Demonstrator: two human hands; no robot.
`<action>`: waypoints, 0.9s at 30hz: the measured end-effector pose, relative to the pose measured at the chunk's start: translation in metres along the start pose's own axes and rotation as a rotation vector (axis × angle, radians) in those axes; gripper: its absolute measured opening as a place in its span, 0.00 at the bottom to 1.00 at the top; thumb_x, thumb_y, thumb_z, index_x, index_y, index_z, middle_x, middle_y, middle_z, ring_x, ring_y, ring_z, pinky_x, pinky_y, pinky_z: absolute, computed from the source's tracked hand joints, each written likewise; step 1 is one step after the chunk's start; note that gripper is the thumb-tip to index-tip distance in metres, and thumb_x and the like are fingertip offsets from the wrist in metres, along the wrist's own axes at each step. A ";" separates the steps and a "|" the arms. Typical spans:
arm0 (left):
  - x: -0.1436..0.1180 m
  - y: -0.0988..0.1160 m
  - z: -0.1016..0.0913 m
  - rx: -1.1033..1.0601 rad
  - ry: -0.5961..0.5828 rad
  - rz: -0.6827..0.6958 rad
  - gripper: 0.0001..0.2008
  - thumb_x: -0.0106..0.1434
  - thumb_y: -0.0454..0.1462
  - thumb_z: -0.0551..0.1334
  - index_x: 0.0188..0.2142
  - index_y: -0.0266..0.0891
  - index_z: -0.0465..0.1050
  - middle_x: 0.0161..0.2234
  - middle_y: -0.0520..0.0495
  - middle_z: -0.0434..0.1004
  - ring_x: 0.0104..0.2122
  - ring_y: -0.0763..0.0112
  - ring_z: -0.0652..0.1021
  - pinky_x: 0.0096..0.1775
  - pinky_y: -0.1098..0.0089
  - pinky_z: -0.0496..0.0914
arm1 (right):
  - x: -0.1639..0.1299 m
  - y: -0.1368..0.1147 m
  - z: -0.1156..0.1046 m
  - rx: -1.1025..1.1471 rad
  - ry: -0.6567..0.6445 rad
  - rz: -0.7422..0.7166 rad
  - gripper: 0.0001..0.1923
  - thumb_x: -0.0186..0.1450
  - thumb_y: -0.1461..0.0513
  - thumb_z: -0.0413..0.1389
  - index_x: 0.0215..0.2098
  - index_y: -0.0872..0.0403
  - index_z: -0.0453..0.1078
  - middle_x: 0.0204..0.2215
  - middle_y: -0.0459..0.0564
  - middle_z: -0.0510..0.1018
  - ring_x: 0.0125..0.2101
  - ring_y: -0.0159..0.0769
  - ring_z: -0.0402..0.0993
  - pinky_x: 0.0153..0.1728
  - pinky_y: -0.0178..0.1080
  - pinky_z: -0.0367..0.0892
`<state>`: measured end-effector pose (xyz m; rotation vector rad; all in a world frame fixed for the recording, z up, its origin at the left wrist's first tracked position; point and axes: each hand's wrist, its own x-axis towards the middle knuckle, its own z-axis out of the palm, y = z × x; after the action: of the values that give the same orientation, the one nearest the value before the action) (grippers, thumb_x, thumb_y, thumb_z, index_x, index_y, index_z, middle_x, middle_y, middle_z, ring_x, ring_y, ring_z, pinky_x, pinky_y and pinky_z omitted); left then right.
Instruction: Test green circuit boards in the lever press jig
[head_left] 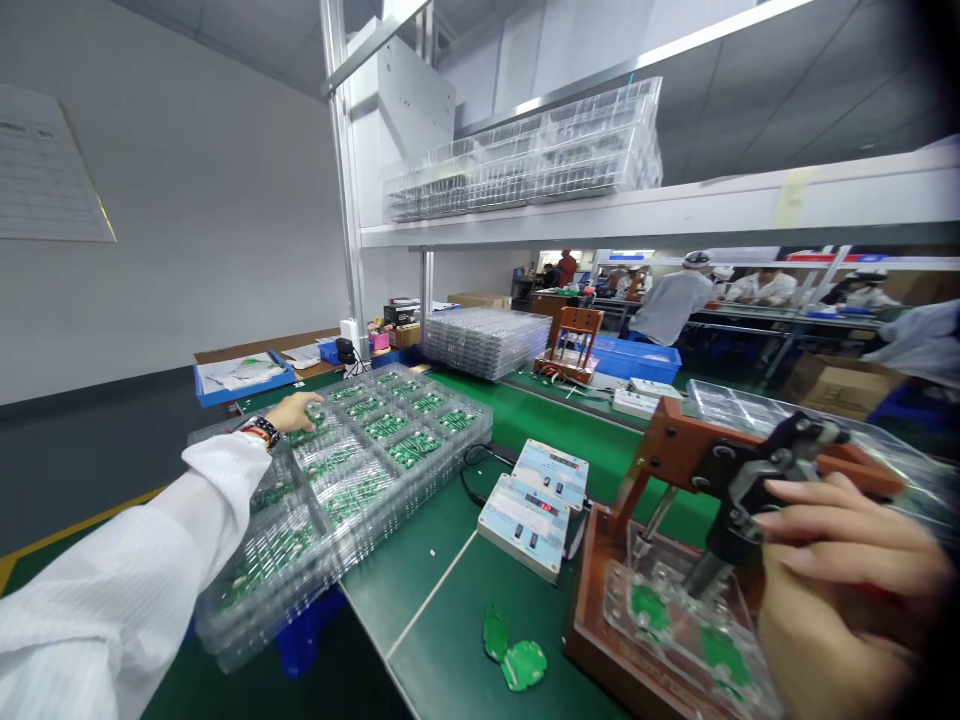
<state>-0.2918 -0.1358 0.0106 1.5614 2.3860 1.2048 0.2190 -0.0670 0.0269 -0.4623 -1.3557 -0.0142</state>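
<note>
Notably, the left hand (294, 411) was stretched well out from the body, palm down and fingers loosely curled, resting on a green circuit board (311, 428) in the clear plastic tray (420, 470) at the top of a stack; whether the fingers had actually closed on that board could not be told. The right hand (840, 590) was wrapped around the black handle (757, 495) of the brown test fixture (675, 450), fingers closed over it, with the clear nest plate (675, 620) and its green boards directly beneath that hand. Two loose green boards (514, 650) lay on the green mat (450, 600) to the left of the right hand, near the bench edge, and two white meter boxes (536, 500) sat between the two hands. Several risks were judged from this posture. With the gaze divided between two widely separated hands, the handle could have been pressed down while a board sat crooked in the nest, stressing the board or the probe pins. The tray stack overhung the bench under the left forearm, so downward pressure from the sleeve (150, 560) could have tipped it. The loose boards near the edge could have been swept off by a forearm.
</note>
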 end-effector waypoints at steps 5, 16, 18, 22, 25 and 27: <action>-0.007 0.051 0.011 -0.005 -0.106 0.068 0.30 0.46 0.47 0.72 0.46 0.36 0.72 0.41 0.45 0.76 0.44 0.55 0.75 0.43 0.63 0.71 | -0.001 0.001 -0.006 0.111 -0.013 -0.054 0.11 0.56 0.71 0.57 0.22 0.52 0.63 0.25 0.48 0.71 0.38 0.42 0.74 0.51 0.60 0.63; -0.210 0.208 0.210 -0.226 -0.845 1.157 0.14 0.64 0.26 0.54 0.45 0.39 0.72 0.35 0.45 0.77 0.36 0.66 0.73 0.40 0.69 0.68 | -0.028 -0.025 -0.066 -0.092 -0.394 0.111 0.11 0.60 0.71 0.49 0.33 0.51 0.69 0.59 0.51 0.63 0.59 0.45 0.61 0.54 0.51 0.65; -0.225 0.207 0.235 -0.223 -0.802 1.247 0.15 0.65 0.25 0.50 0.44 0.38 0.71 0.34 0.45 0.76 0.35 0.66 0.71 0.39 0.70 0.67 | -0.050 -0.027 -0.082 -0.123 -0.459 0.202 0.11 0.61 0.70 0.48 0.34 0.51 0.69 0.53 0.53 0.70 0.53 0.42 0.69 0.48 0.46 0.70; -0.235 0.198 0.258 -0.197 -0.714 1.368 0.14 0.68 0.27 0.48 0.42 0.39 0.70 0.38 0.44 0.76 0.37 0.65 0.70 0.42 0.67 0.66 | -0.104 -0.022 -0.111 -0.214 -0.606 0.332 0.11 0.64 0.68 0.46 0.33 0.53 0.69 0.42 0.54 0.77 0.44 0.39 0.75 0.43 0.42 0.73; -0.237 0.194 0.259 -0.203 -0.694 1.339 0.13 0.67 0.28 0.49 0.44 0.39 0.69 0.40 0.43 0.75 0.41 0.64 0.70 0.45 0.65 0.65 | -0.134 -0.024 -0.127 -0.271 -0.719 0.373 0.11 0.64 0.67 0.47 0.35 0.51 0.71 0.43 0.53 0.76 0.47 0.41 0.74 0.45 0.43 0.73; -0.237 0.193 0.254 -0.210 -0.725 1.307 0.16 0.64 0.26 0.50 0.47 0.40 0.68 0.42 0.42 0.74 0.44 0.63 0.70 0.47 0.63 0.64 | -0.144 -0.032 -0.135 -0.314 -0.859 0.389 0.10 0.63 0.64 0.51 0.40 0.48 0.71 0.48 0.51 0.75 0.51 0.45 0.71 0.48 0.48 0.72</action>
<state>0.0797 -0.1415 -0.1313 2.8298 0.6479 0.6090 0.3034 -0.1771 -0.1172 -1.0711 -2.0880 0.3290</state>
